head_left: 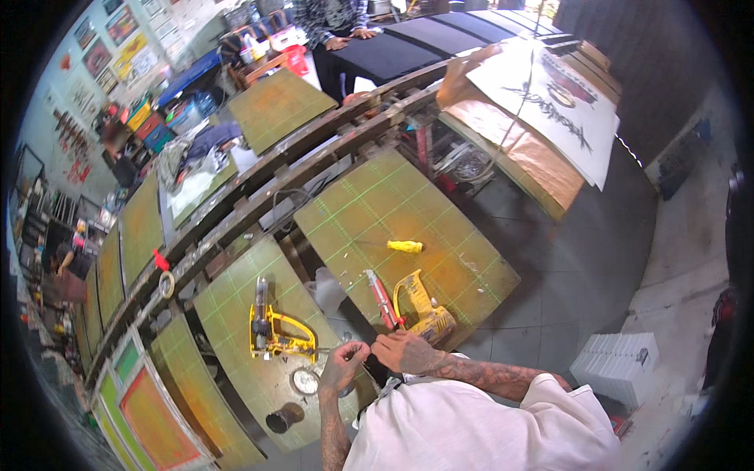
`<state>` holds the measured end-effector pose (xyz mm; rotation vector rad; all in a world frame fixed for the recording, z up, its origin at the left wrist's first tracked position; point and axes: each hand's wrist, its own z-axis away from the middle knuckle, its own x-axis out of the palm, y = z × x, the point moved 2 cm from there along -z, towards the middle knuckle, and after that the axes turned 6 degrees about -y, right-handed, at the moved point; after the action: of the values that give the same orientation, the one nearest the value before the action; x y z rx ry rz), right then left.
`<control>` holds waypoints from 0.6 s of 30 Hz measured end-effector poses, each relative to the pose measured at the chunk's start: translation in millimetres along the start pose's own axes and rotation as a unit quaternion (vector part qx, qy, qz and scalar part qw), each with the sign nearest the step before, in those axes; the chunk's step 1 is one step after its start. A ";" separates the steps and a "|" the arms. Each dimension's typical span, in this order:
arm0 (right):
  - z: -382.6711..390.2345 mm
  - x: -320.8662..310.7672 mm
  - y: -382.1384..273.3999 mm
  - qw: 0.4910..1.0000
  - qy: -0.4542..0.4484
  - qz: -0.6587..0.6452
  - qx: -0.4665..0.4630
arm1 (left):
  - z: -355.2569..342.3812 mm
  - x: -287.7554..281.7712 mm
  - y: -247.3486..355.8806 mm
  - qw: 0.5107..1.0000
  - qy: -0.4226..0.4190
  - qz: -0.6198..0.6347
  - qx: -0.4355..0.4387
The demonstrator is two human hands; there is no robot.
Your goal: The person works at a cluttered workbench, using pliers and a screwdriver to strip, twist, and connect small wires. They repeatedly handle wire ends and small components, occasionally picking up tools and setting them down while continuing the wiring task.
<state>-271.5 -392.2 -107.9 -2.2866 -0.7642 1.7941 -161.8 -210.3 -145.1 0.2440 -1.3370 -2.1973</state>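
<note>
My left hand (344, 366) and my right hand (404, 351) meet in front of my chest, fingers pinched close together. Whatever small thing lies between them is too small to make out. Just beyond my right hand rests a yellow power-tool casing (430, 315) with a loop handle. Beside it lies a red-and-grey hand tool (382, 298). Farther off is a screwdriver (404, 246) with a yellow handle. Left of my left hand, an opened yellow tool housing (290, 339) holds a metal barrel (261, 294). A ring-shaped part (305, 382) and a dark short tube (283, 418) lie nearer.
These parts lie on two green-brown gridded boards (353, 204), with a gap between them. A dark rail (243, 200) runs behind, with a tape roll (166, 284) on it. Printed sheets (542, 94) lie at far right. Another person (330, 31) stands by dark panels.
</note>
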 end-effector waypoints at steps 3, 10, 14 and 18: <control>10.7 13.9 1.4 0.989 0.013 -0.121 0.083 | -1.2 6.9 14.7 0.999 -0.007 -0.020 0.032; 7.5 48.8 10.9 0.347 -0.049 -0.840 0.415 | -0.7 11.7 31.0 0.998 0.005 -0.037 0.058; -3.7 34.4 9.4 0.526 -0.009 -0.713 0.464 | -13.0 3.7 26.4 0.982 0.103 -0.121 0.097; -15.0 -3.1 10.3 0.861 0.133 -0.380 0.310 | -44.1 -0.4 30.4 0.974 0.160 0.064 0.144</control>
<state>-254.8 -399.6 -105.1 -1.4555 -0.7397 1.0982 -131.9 -254.6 -140.4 0.5790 -1.4365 -1.7631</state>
